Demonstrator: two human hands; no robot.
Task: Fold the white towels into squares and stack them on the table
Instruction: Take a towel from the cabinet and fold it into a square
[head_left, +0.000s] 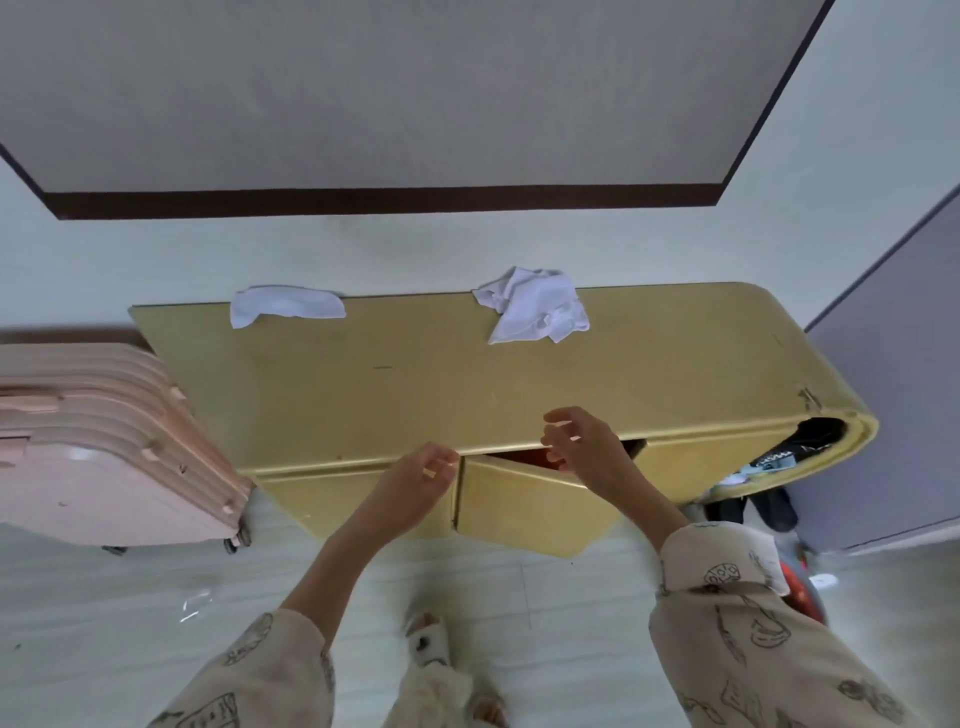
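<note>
Two white cloth towels in view, both unfolded, both at the far edge of the long yellow-gold table (467, 374) with the rounded right end. Crumpled white towel (535, 306) sits upper centre-right, bunched with corners sticking out. Flatter white towel (285, 304) sits upper centre-left, partly draped against the wall. They are well apart from each other and no stack exists yet, so I'd judge the task at its start. Left hand (423, 480) hovers at the table's near edge, centre frame, fingers loosely curled, holding nothing. Right hand (582, 441) is just right of it and slightly higher, fingers spread and half bent, also empty. Both hands are well short of the towels. Handling judgement: thin, light, limp fabric with no stiffness, so it will sag and drag; it should slide easily on the smooth tabletop. Best hold is a pinch at two adjacent corners, then shake flat before folding. On the crumpled towel the corners are buried in folds, so finding the hem first seems sensible. Below the hands one cabinet door (524, 499) in the table front stands ajar; the blur makes the contents hard to read. Other items: one pink ribbed hard-shell suitcase (104, 452) at left, and dark items in the table's open right end.
</note>
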